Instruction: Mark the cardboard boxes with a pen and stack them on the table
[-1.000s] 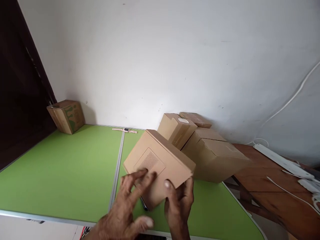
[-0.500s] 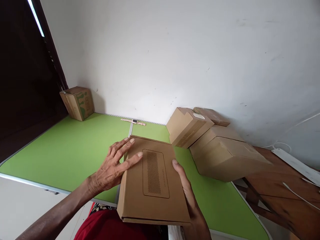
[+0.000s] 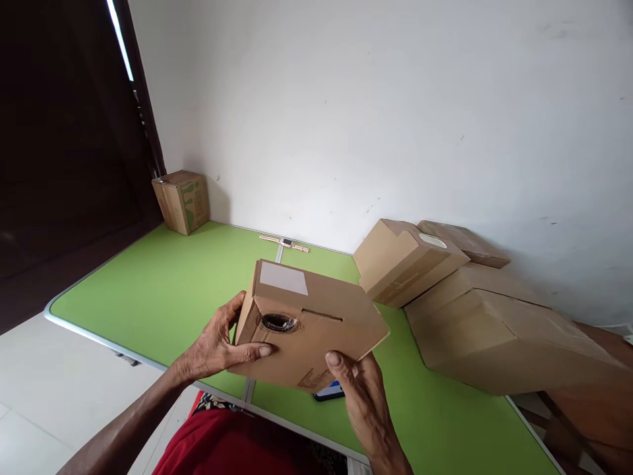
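Left hand point(image 3: 215, 343), right hand point(image 3: 366, 402): grip closed on cardboard box point(image 3: 311, 340) (oval hole point(image 3: 277, 322) showing).

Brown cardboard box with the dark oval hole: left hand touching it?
Touching. Head view shows the left hand gripping the brown cardboard box, thumb on its face below the dark oval hole.

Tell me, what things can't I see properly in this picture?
Head view: inside the held box, hidden by its walls.
Head view: fingertips of the left hand, except the thumb's, behind the box.
Head view: much of the phone, covered by the box and right hand.
Head view: the watch's face, too small to read.
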`<state>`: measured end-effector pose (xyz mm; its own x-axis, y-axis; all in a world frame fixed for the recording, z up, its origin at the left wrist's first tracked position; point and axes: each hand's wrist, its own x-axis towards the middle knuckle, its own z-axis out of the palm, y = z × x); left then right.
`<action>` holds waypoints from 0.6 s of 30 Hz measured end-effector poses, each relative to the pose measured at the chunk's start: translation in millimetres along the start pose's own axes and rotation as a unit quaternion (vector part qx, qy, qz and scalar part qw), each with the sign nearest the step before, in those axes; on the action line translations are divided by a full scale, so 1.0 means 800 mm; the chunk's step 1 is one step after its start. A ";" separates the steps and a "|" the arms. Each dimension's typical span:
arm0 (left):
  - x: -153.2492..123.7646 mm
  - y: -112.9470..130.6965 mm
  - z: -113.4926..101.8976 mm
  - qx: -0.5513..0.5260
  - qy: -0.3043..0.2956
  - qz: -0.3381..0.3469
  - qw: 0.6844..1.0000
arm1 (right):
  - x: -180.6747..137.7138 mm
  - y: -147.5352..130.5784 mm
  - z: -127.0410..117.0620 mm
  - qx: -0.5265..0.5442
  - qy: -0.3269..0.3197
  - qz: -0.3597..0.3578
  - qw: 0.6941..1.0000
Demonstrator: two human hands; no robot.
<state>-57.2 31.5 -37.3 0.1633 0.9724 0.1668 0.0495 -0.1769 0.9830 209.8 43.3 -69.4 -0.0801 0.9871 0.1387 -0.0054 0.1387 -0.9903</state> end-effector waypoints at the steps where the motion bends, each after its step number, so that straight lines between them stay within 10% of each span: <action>1: -0.004 0.003 0.001 -0.015 0.008 -0.017 1.000 | 0.000 -0.001 0.004 -0.002 0.010 -0.004 1.000; 12: -0.037 -0.017 0.005 -0.084 0.144 -0.132 0.977 | -0.021 0.032 0.048 -0.083 -0.040 0.070 0.993; 18: -0.070 -0.053 0.019 -0.046 0.133 -0.189 0.972 | -0.003 0.046 0.090 -0.274 0.049 -0.106 0.955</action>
<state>-53.8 -17.6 -89.7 -0.1113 0.9724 -0.2051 -0.0340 0.2026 0.9787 138.0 40.4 -107.0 -0.0408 0.9314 0.3617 0.5140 0.3300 -0.7918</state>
